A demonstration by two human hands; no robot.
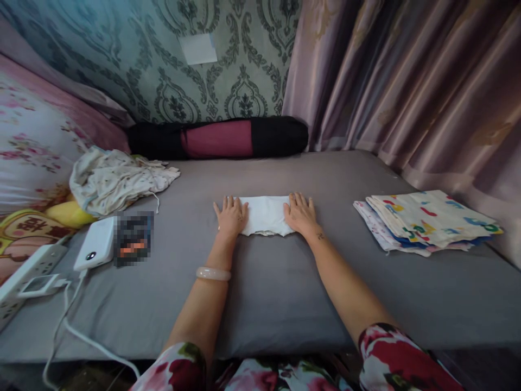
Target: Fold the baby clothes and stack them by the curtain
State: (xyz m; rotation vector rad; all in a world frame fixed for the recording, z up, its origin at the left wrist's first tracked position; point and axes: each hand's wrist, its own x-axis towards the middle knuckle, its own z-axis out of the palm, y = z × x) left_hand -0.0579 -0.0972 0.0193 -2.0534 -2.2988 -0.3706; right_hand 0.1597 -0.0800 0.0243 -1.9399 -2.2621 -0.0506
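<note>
A white folded cloth lies flat on the grey sheet, its near edge slightly ruffled. My left hand rests on its left end with fingers spread. On the right end lies my right hand, also flat with the fingers apart. Both palms face down, and neither hand grips the cloth. The parts of the cloth beneath the hands are hidden.
Right of my hands is a stack of folded patterned cloths. A crumpled spotted cloth lies at left, near a white power bank, a power strip and cables. A black and maroon long bag lies along the wall.
</note>
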